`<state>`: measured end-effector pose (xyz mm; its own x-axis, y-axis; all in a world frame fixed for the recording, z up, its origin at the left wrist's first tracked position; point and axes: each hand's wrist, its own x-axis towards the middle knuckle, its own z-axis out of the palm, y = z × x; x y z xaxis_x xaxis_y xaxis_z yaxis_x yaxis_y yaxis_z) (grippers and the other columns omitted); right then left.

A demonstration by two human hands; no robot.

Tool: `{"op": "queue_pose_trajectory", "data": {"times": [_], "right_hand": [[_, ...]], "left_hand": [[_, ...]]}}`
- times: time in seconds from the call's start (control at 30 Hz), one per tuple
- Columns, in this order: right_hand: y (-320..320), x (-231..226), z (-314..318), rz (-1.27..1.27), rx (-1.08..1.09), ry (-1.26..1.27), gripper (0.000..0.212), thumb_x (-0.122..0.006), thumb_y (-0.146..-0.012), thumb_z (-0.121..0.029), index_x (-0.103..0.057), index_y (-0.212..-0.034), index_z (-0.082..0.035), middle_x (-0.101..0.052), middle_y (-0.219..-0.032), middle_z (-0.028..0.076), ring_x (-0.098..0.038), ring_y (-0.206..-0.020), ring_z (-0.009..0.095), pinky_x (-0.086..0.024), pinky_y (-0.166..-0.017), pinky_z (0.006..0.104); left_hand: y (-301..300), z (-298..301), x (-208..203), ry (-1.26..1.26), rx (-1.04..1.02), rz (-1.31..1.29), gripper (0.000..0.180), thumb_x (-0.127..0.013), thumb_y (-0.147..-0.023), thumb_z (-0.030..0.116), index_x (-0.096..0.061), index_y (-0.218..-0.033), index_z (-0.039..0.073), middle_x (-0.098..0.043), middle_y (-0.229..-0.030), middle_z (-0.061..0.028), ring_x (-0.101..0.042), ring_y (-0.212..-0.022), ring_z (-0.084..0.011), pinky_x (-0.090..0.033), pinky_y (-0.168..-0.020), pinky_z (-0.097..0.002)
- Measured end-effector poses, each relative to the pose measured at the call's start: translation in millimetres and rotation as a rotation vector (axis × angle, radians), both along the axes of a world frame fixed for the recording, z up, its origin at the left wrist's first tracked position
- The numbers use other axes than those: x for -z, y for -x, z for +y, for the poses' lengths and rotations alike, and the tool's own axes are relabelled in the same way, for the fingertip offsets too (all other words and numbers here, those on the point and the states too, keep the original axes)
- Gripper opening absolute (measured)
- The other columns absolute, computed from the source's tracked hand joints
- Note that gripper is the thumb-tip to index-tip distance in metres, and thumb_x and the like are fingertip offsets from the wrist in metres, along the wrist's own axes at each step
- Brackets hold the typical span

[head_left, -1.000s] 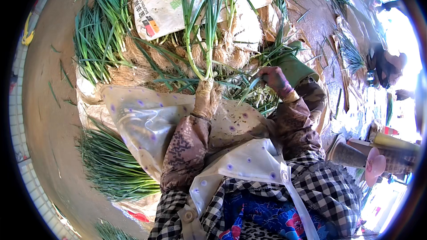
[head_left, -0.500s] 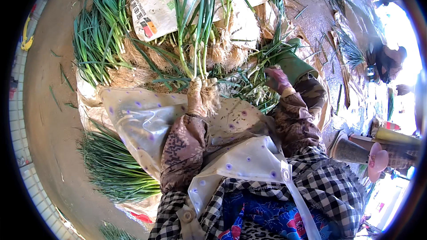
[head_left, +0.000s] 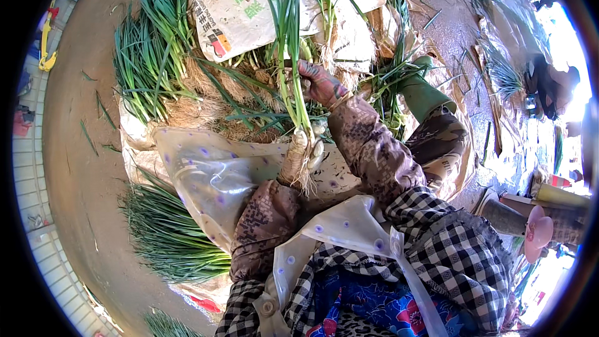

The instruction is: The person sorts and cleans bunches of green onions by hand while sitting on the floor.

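Note:
My left hand (head_left: 296, 157), in a pale soiled glove, is closed around the root end of a small bunch of green onions (head_left: 296, 97). White roots hang below its fingers, and the green leaves point away from me. Higher up the stalks, my right hand (head_left: 321, 83) in a reddish stained glove has its fingers bent against the same bunch; the stalks partly hide the fingertips. Beneath my left hand, a clear plastic apron (head_left: 212, 168) with purple dots is spread over my lap.
Beyond my hands, more green onions with matted roots (head_left: 193, 78) lie under a printed white sack (head_left: 234, 9). Another green onion pile (head_left: 168, 231) lies at left. To the right are my green boot (head_left: 425, 95), loose leaves and a pink-topped object (head_left: 538, 232).
My right hand has swung left from beside the boot to the onion stalks. My left hand has brought the bunch nearer to me and slightly right.

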<state>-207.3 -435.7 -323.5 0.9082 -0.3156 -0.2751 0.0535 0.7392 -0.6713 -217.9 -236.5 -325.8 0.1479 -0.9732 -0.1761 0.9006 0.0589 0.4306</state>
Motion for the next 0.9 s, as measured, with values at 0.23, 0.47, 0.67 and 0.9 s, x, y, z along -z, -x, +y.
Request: {"op": "queue_pose_trajectory", "data": {"times": [0.23,0.47,0.67,0.9], "right_hand": [[28.9,17.2,12.2,0.038,0.168,0.013,0.029,-0.060,-0.082,-0.034,-0.048,-0.068,-0.011,-0.039,-0.049,-0.006,-0.032,-0.036,0.005,-0.035,-0.041,0.0193],[66.6,20.5,33.1,0.043,0.041,0.035,0.028,-0.060,-0.082,-0.034,-0.048,-0.068,-0.013,-0.041,-0.052,-0.004,-0.031,-0.038,0.005,-0.025,-0.036,0.0202],[110.1,-15.1,46.5,0.227,0.038,0.437,0.025,-0.059,-0.084,-0.028,-0.051,-0.071,-0.008,-0.046,-0.054,-0.003,-0.036,-0.041,0.004,-0.027,-0.036,0.0205],[150.2,-44.7,67.0,0.168,-0.080,0.402,0.028,-0.066,-0.077,-0.029,-0.056,-0.066,-0.007,-0.051,-0.060,-0.001,-0.044,-0.051,0.007,-0.032,-0.043,0.0205]], "left_hand": [[-5.0,-4.7,18.5,0.375,0.141,0.433,0.045,-0.048,-0.085,0.045,-0.048,-0.109,0.007,-0.045,-0.062,0.0011,-0.037,-0.042,-0.0054,-0.030,-0.035,-0.0188],[-6.8,-16.7,23.7,0.486,0.172,0.584,0.042,-0.048,-0.086,0.042,-0.049,-0.108,0.006,-0.045,-0.062,-0.0008,-0.042,-0.043,-0.0081,-0.035,-0.035,-0.0222],[-16.3,-13.8,30.7,0.448,0.013,0.594,0.045,-0.049,-0.085,0.041,-0.049,-0.105,0.000,-0.046,-0.064,-0.0012,-0.041,-0.043,-0.0067,-0.037,-0.035,-0.0210],[-27.9,-6.5,53.3,0.389,-0.041,0.599,0.048,-0.047,-0.084,0.047,-0.048,-0.101,0.002,-0.052,-0.068,-0.0014,-0.045,-0.044,-0.0053,-0.036,-0.032,-0.0169]]}}
